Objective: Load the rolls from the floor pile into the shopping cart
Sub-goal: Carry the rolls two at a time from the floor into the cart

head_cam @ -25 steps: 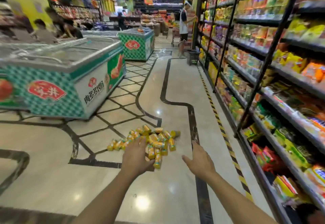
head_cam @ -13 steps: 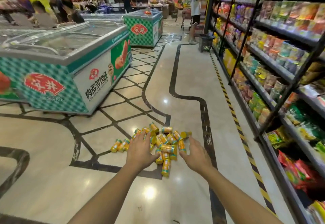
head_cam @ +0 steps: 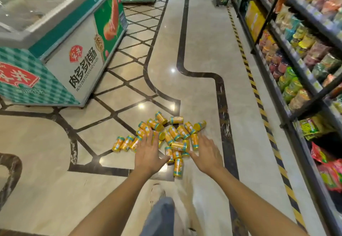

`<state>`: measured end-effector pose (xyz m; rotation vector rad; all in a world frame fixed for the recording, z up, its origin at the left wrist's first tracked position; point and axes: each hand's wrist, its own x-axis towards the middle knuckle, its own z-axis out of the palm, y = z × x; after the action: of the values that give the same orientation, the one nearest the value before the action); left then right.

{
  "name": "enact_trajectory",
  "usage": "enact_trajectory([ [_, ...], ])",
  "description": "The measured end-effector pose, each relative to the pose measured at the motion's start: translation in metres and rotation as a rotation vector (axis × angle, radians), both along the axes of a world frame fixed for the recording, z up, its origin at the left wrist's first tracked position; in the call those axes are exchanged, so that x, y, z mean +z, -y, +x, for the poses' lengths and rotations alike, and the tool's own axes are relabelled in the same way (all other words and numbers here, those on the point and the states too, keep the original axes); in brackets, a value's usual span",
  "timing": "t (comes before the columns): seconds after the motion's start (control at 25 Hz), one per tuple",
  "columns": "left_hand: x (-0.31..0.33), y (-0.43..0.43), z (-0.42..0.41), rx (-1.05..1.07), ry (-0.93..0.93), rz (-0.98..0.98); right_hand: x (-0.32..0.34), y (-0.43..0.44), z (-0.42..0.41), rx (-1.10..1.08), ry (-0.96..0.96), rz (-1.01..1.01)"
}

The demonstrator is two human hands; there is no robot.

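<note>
Left hand (head_cam: 149,154) and right hand (head_cam: 207,156), both spread and holding nothing, reach over the rolls (head_cam: 166,135) at centre frame. Risk: a careless grab scatters loose rolls across the polished floor (head_cam: 203,50).

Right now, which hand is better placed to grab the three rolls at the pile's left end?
Left: the left hand is open beside those rolls; the right hand is across the pile.

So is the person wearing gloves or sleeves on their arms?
No. The left hand and right hand have no gloves, and I see no rings or watch. Both arms are bare, with no sleeve in view.
</note>
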<state>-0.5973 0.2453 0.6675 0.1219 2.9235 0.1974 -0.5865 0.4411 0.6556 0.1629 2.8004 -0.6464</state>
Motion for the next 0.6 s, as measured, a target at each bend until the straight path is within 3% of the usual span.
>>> enact_trajectory([
  [0.32,-0.125,0.009,-0.149,-0.008,0.125,0.146,-0.115,0.026,-0.128,-0.198,0.205,0.046],
  [0.44,-0.211,0.009,-0.198,0.013,0.224,0.130,-0.189,0.045,-0.169,-0.257,0.331,0.049],
  [0.6,-0.335,0.008,-0.228,0.082,0.296,0.149,-0.313,0.060,-0.194,-0.313,0.293,0.041],
])
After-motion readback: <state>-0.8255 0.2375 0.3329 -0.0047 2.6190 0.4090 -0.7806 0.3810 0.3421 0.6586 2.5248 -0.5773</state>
